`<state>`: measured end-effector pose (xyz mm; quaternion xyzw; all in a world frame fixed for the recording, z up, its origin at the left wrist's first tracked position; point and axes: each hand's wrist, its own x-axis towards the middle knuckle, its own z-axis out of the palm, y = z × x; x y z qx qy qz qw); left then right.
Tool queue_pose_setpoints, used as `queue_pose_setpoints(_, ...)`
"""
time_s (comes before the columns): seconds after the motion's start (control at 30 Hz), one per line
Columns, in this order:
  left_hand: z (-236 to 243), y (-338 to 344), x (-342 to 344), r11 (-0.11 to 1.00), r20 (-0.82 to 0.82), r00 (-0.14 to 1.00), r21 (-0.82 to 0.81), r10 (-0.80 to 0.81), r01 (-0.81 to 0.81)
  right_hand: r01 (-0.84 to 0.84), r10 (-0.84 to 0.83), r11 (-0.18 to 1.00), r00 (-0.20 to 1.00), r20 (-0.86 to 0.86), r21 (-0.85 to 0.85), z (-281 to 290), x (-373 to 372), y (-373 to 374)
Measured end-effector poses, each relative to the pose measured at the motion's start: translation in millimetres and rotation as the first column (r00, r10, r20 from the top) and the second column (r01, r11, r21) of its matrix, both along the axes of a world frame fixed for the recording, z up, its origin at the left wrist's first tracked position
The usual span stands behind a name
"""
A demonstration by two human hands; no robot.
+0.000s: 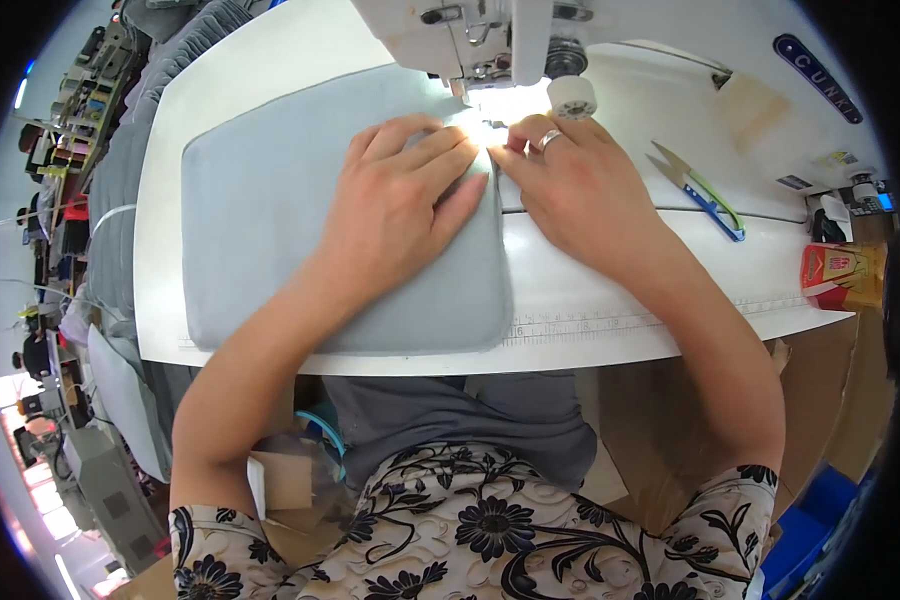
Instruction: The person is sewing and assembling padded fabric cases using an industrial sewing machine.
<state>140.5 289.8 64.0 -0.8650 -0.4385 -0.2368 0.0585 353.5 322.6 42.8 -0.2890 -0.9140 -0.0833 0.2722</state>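
A grey, padded-looking fabric panel (260, 220) with rounded corners lies on the white sewing table, its upper right edge under the head of a sewing machine (470, 40). My left hand (400, 190) rests flat on the panel, fingers stretched toward the lit needle area, thumb spread along the right edge. Beside that edge, my right hand (575, 180), a ring on one finger, has its fingers bent, with thumb and index finger closed at the fabric's border near the presser foot (490, 125). Bright glare hides the needle and the fingertips' exact contact.
Thread snips (700, 190) with a green and blue handle lie to the right of my right hand. A red and yellow box (840, 275) stands at the table's right end. Grey fabric (120, 230) is heaped along the left side. A printed ruler (590, 325) runs along the front edge.
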Motion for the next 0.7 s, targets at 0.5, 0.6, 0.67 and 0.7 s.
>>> queue_pose_setpoints(0.5,10.6,-37.5,0.7,0.989,-0.011,1.000,-0.144,0.017,-0.019,-0.111,0.103,0.988,0.992,-0.076,-0.111,-1.5,1.3,-1.6)
queue_pose_setpoints(0.6,7.9,-32.8,-1.1,0.990,0.000,1.000,-0.142,0.002,-0.002,-0.096,0.079,0.987,0.987,-0.138,-0.126,-3.8,3.5,0.4)
queue_pose_setpoints(0.67,6.8,-31.0,0.5,0.991,0.008,1.000,-0.134,0.000,0.001,-0.049,0.030,0.993,0.985,-0.169,-0.110,-1.8,4.9,-0.7)
queue_pose_setpoints(0.7,7.0,-30.6,1.0,0.991,-0.001,1.000,-0.132,0.011,-0.011,-0.047,0.028,0.993,0.985,-0.167,-0.111,-2.5,3.8,-0.8)
